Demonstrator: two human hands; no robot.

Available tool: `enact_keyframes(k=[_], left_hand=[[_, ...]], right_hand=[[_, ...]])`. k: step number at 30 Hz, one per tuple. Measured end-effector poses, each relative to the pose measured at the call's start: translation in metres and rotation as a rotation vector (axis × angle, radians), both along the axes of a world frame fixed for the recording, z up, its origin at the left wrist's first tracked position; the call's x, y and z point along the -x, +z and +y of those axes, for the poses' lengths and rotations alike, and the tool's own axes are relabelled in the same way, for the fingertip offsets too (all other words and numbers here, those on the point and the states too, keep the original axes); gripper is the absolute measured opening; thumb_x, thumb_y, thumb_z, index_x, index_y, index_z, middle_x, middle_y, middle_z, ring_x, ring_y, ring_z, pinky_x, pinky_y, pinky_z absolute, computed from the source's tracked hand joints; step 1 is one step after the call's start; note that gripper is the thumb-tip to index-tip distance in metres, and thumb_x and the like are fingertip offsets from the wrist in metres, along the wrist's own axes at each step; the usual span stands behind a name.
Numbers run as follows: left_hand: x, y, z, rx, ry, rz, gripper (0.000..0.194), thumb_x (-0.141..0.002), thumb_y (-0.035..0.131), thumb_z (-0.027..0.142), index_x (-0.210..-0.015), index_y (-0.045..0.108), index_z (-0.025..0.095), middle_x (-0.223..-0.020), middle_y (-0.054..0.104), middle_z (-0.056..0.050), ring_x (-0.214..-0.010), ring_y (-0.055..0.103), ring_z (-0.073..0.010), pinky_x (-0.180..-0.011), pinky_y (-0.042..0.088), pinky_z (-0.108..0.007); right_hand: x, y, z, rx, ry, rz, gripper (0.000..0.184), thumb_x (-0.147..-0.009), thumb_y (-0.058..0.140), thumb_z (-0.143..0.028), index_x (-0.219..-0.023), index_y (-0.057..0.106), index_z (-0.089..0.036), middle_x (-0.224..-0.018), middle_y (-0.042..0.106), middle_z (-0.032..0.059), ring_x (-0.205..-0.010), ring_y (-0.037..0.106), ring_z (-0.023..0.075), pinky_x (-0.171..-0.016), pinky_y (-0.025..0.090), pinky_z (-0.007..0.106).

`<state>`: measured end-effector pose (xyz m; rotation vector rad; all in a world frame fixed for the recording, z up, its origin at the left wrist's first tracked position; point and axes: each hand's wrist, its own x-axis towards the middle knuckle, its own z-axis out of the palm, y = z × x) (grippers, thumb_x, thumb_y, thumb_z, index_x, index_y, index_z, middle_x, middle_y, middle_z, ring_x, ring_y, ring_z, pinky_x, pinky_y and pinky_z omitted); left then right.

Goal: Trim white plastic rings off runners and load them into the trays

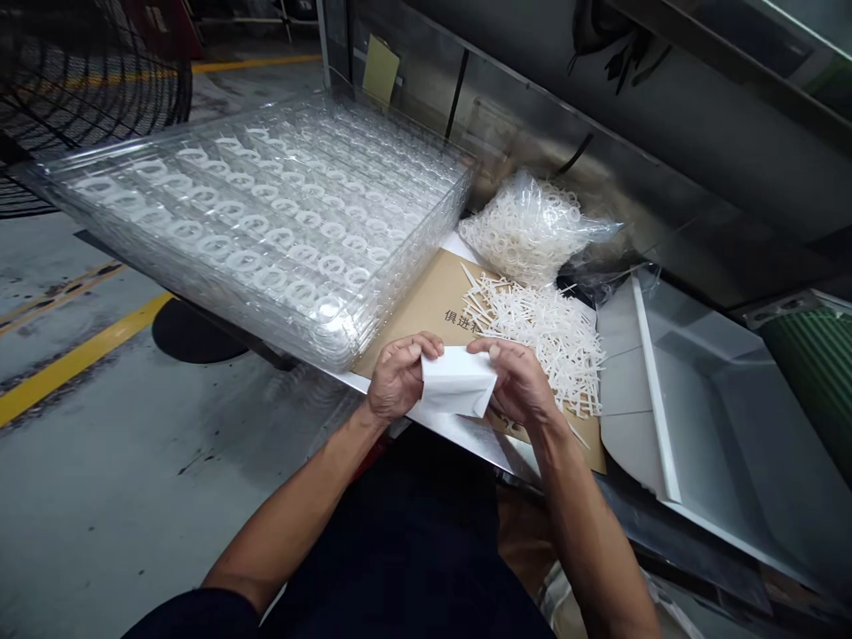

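Note:
My left hand point(398, 374) and my right hand point(517, 380) both pinch a folded white sheet of paper point(458, 383) between them, above the near edge of a cardboard sheet point(426, 306). A loose pile of white plastic sticks point(549, 333) lies on the cardboard just beyond my right hand. Behind that pile sits a clear bag of white plastic rings point(529, 226). A stack of clear plastic trays point(266, 222) holding several white rings stands to the left of my hands.
A white chute point(672, 390) slopes down at the right, beside a green conveyor belt point(808, 355). A black fan guard point(80, 80) stands at the top left. The grey floor has yellow lines point(73, 359). A metal machine wall runs along the back.

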<state>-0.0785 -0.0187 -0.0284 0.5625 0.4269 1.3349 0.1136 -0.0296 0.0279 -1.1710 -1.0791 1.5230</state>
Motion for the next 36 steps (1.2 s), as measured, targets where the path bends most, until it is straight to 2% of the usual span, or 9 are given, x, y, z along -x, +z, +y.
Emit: enact_keyframes(k=[5,8,11,14,17,20,24,30,36], left_hand=[[0.000,-0.004,-0.001,0.035,-0.034,-0.026,0.020,-0.073,0.086,0.027,-0.085,0.076,0.016,-0.103,0.065,-0.005,-0.095,0.062,-0.0171,-0.085,0.052,-0.026],[0.001,-0.005,0.000,0.067,-0.089,-0.025,0.026,-0.081,0.082,0.038,-0.091,0.077,0.015,-0.107,0.066,-0.007,-0.095,0.064,-0.0184,-0.084,0.054,-0.028],[-0.001,-0.007,-0.002,-0.048,-0.050,0.073,0.043,-0.081,0.082,0.052,-0.100,0.077,0.014,-0.109,0.068,-0.010,-0.096,0.065,-0.0197,-0.085,0.054,-0.028],[-0.004,-0.011,-0.004,-0.165,0.035,0.259,0.049,-0.079,0.088,0.048,-0.112,0.073,0.016,-0.104,0.072,-0.008,-0.092,0.069,-0.0192,-0.086,0.054,-0.028],[-0.008,-0.015,-0.004,-0.084,0.116,0.372,0.031,-0.093,0.076,0.044,-0.107,0.071,0.016,-0.079,0.072,-0.004,-0.075,0.070,-0.0164,-0.078,0.054,-0.027],[-0.010,-0.016,-0.003,-0.031,0.166,0.363,0.033,-0.096,0.072,0.041,-0.119,0.069,0.018,-0.092,0.074,-0.005,-0.070,0.069,-0.0137,-0.075,0.053,-0.026],[-0.009,-0.014,-0.003,-0.026,0.116,0.373,0.043,-0.096,0.071,0.042,-0.133,0.065,0.021,-0.118,0.070,-0.008,-0.079,0.072,-0.0143,-0.084,0.055,-0.030],[-0.006,-0.006,-0.008,0.051,0.055,0.471,0.038,-0.096,0.070,0.046,-0.126,0.070,0.023,-0.110,0.072,-0.008,-0.078,0.070,-0.0177,-0.084,0.057,-0.033],[-0.004,-0.003,-0.009,0.138,-0.007,0.539,0.041,-0.087,0.074,0.056,-0.115,0.077,0.028,-0.100,0.074,-0.009,-0.075,0.072,-0.0245,-0.077,0.061,-0.040]], right_hand=[[-0.006,0.008,-0.003,-0.129,0.110,-0.190,0.045,-0.070,0.092,-0.027,-0.113,0.081,-0.025,-0.122,0.073,0.0084,-0.113,0.067,0.0289,-0.093,0.056,0.040],[-0.005,0.012,-0.002,-0.396,0.091,-0.479,0.030,-0.079,0.085,-0.023,-0.109,0.081,-0.029,-0.132,0.066,0.0084,-0.129,0.058,0.0308,-0.110,0.048,0.045],[-0.002,0.013,0.001,-0.568,0.084,-0.702,0.014,-0.092,0.071,-0.023,-0.102,0.079,-0.029,-0.111,0.073,0.0074,-0.107,0.067,0.0287,-0.099,0.052,0.047],[-0.001,0.014,0.004,-0.546,0.068,-0.728,0.009,-0.096,0.070,-0.026,-0.101,0.077,-0.028,-0.091,0.074,0.0038,-0.081,0.067,0.0236,-0.080,0.054,0.040],[0.000,0.020,0.011,-0.543,0.022,-0.723,0.011,-0.096,0.073,-0.031,-0.105,0.074,-0.025,-0.081,0.071,0.0007,-0.066,0.063,0.0189,-0.062,0.052,0.033],[-0.002,0.039,0.033,-0.581,-0.047,-0.693,0.010,-0.098,0.070,-0.032,-0.102,0.073,-0.023,-0.076,0.069,-0.0002,-0.063,0.064,0.0175,-0.057,0.053,0.031],[-0.019,0.085,0.111,-0.782,-0.311,-0.711,0.011,-0.094,0.069,-0.024,-0.103,0.076,-0.021,-0.085,0.073,0.0027,-0.071,0.068,0.0183,-0.063,0.058,0.033],[-0.058,0.146,0.297,-0.958,-0.498,-1.064,0.018,-0.086,0.068,-0.011,-0.101,0.076,-0.010,-0.084,0.073,0.0037,-0.073,0.067,0.0156,-0.080,0.058,0.037],[-0.060,0.157,0.416,-0.840,-0.384,-1.282,0.039,-0.109,0.045,-0.026,-0.120,0.067,0.004,-0.119,0.070,0.0173,-0.104,0.068,0.0157,-0.100,0.050,0.038]])
